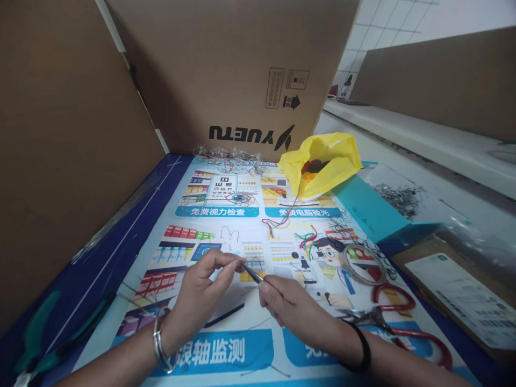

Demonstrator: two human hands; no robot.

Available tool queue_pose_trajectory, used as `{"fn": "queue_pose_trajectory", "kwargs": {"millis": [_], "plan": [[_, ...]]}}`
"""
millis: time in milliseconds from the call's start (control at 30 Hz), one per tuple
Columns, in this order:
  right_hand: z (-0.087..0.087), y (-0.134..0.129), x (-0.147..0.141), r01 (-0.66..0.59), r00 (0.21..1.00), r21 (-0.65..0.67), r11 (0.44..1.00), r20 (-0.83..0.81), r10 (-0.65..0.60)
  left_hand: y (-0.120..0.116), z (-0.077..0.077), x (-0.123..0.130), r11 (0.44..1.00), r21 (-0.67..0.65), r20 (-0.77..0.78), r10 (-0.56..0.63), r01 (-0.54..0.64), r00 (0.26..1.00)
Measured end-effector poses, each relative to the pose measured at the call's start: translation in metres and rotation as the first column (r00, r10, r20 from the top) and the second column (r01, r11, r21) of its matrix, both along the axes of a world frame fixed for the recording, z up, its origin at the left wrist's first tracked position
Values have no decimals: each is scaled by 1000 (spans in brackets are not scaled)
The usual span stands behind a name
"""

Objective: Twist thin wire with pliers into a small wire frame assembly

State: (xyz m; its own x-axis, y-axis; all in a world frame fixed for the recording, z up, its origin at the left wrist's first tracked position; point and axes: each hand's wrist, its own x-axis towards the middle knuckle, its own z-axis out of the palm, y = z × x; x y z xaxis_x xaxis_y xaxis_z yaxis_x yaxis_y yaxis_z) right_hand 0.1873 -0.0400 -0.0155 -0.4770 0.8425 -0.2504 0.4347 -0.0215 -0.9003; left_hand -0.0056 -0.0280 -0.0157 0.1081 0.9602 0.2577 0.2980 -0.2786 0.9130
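Observation:
My right hand (288,303) is closed around a slim grey metal tool (253,273), which looks like tweezers. Its far end points up and left to the fingertips of my left hand (209,290). Thumb and forefinger of that left hand are pinched together at the tip; whatever is between them is too small to make out. Beneath both hands lies a printed poster sheet (226,236). Bent thin wire pieces (229,235) rest just beyond the left hand. A short dark rod (224,315) lies below the hands, partly hidden by the left wrist.
Red-handled scissors (377,316) and a tape roll (363,264) lie at right, green-handled pliers (40,333) at lower left. Behind are tangled wires (231,156), coloured threads (310,242), a yellow bag (322,161) and a teal box (366,209). Tall cardboard (226,70) walls the back and left.

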Motion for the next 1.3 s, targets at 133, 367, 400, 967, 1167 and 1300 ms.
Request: {"fn": "queue_pose_trajectory", "kwargs": {"millis": [133, 367, 400, 967, 1167, 1300], "plan": [[-2, 0, 1, 6, 999, -50, 999, -41, -8, 0, 0, 1, 1000, -9, 0, 15, -15, 1000], [-1, -1, 2, 11, 997, -101, 995, -76, -19, -4, 4, 2, 999, -44, 14, 19, -18, 1000], [-1, -1, 2, 11, 997, -104, 995, -77, -19, -4, 4, 2, 999, -43, 12, 19, -19, 1000], [-6, -5, -1, -8, 999, 169, 986, 48, 0, -5, 7, 1, 999, 23, -5, -29, 29, 1000], [-3, -7, 0, -59, 993, 210, 976, 112, 36, -4, 16, 2, 996, -66, 57, -60, 63, 997], [-3, -7, 2, -68, 994, 224, 972, 98, 47, -4, 20, 6, 979, -173, 203, -70, 106, 977]]}}
